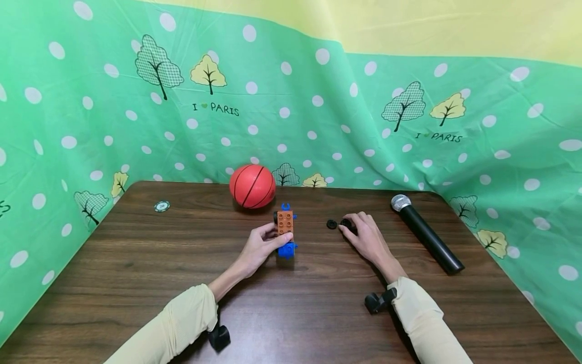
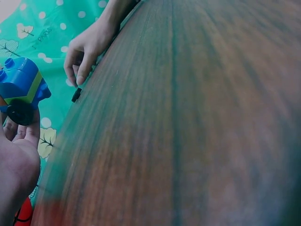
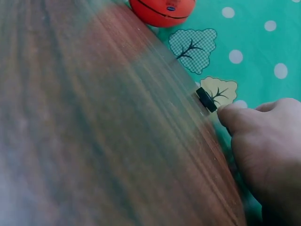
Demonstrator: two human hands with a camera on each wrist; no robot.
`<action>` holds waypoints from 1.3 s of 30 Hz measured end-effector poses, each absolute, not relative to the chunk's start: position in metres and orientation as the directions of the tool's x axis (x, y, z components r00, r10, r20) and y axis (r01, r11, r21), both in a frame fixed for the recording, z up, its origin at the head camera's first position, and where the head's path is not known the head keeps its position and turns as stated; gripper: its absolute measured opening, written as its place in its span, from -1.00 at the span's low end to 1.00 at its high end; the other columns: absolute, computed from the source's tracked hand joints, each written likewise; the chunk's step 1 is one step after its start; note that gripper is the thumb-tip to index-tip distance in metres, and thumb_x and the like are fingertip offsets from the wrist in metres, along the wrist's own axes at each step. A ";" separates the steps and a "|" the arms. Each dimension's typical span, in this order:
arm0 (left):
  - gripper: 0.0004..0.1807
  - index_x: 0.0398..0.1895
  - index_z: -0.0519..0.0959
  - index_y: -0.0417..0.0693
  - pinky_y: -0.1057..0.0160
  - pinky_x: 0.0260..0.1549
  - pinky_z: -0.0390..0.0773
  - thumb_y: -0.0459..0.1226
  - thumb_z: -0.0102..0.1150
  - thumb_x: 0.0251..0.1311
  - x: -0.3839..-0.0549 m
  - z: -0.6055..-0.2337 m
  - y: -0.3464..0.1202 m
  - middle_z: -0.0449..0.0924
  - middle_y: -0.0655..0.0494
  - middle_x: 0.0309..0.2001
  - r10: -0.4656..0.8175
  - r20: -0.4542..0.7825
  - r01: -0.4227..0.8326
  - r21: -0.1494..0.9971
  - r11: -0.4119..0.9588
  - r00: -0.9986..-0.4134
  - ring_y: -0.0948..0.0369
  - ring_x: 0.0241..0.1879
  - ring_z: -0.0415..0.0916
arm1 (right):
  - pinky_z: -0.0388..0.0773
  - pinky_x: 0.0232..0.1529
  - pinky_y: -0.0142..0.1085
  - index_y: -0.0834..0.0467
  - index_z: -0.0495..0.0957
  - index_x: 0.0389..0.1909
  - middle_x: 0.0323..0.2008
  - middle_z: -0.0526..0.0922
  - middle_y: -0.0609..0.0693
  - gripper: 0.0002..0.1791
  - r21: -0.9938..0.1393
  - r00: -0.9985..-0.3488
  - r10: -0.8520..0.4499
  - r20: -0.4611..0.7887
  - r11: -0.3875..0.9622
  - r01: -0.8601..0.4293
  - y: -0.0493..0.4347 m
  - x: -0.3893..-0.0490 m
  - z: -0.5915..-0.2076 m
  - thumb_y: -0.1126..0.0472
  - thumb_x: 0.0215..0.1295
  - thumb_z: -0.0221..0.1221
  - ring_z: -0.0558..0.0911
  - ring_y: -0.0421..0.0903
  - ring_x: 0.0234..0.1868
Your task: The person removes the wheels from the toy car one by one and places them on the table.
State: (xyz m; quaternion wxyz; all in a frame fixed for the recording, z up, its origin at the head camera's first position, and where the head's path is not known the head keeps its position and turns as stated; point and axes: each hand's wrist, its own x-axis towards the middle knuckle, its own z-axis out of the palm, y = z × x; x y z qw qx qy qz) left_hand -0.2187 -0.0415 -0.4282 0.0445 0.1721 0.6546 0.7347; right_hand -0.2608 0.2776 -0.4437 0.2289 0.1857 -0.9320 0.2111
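My left hand (image 1: pixel 258 248) grips a toy block car (image 1: pixel 285 220) between thumb and fingers. The car has an orange studded body, a blue block at its near end and a blue hook at its far end. Blue axle stubs stick out bare on its right side; a black wheel (image 2: pixel 20 112) shows on it in the left wrist view. To the right, my right hand (image 1: pixel 369 241) pinches a small black wheel (image 1: pixel 348 224) at the table surface, partly covered by the fingers. Another black wheel (image 1: pixel 331 224) lies flat just left of those fingertips.
A red ball (image 1: pixel 252 186) with black lines sits at the table's back edge. On the right lies a black microphone (image 1: pixel 427 235) with a silver head. A poker chip (image 1: pixel 161 206) is at the back left. Behind the wooden table (image 1: pixel 291 313) hangs a green printed curtain (image 1: pixel 291 126).
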 end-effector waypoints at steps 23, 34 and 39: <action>-0.58 0.15 0.57 -0.41 0.28 0.00 0.63 -0.28 0.31 0.36 -0.218 -0.432 -0.042 0.71 -0.10 -0.09 0.316 0.203 0.171 0.977 -0.128 -0.927 0.20 -0.10 0.68 | 0.44 -0.10 0.06 0.30 0.61 0.12 -0.15 0.56 0.19 -0.61 -0.349 -0.869 -0.203 0.451 0.856 -0.381 0.274 -0.259 -0.443 0.11 0.47 0.27 0.47 0.18 -0.12; -0.64 0.06 0.59 -0.31 0.25 -0.02 0.59 -0.22 0.31 0.35 -0.218 -0.430 -0.042 0.68 -0.03 -0.10 0.384 0.219 0.222 0.974 -0.037 -0.897 0.16 -0.11 0.63 | 0.47 -0.22 -0.13 0.27 0.64 0.01 -0.28 0.54 -0.05 -0.81 -0.420 -0.711 -0.307 0.633 0.636 -0.648 0.222 -0.234 -0.419 0.29 0.46 0.23 0.50 -0.01 -0.22; -0.71 -0.05 0.60 -0.25 0.28 -0.19 0.57 -0.21 0.33 0.34 -0.218 -0.429 -0.041 0.67 0.03 -0.22 0.437 0.212 0.244 0.970 0.018 -0.874 0.17 -0.22 0.57 | 0.58 -0.20 -0.17 0.24 0.60 0.14 -0.18 0.63 -0.04 -0.74 -0.568 -0.732 -0.336 0.593 0.470 -0.676 0.192 -0.219 -0.411 0.28 0.56 0.11 0.57 -0.10 -0.20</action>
